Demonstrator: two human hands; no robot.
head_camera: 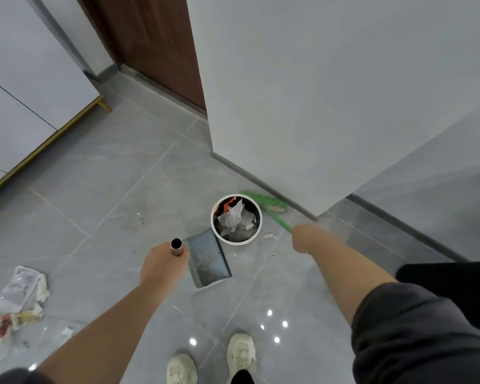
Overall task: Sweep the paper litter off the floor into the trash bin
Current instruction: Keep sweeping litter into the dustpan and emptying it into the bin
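A round white trash bin (pixel 216 231) stands on the grey tile floor near the wall corner, with crumpled paper inside. My left hand (pixel 161 266) grips the metal handle of a grey dustpan (pixel 209 257) that sits just left of the bin. My right hand (pixel 305 241) holds the green handle of a broom (pixel 263 202) whose head lies behind the bin against the skirting. A pile of crumpled paper litter (pixel 17 297) lies on the floor at the far left. Small scraps (pixel 270 236) lie to the right of the bin.
A white wall corner (pixel 288 106) with dark skirting rises right behind the bin. A brown door (pixel 155 45) is at the back, white cabinets (pixel 25 79) with a gold base on the left. My two shoes (pixel 241 353) stand at the bottom.
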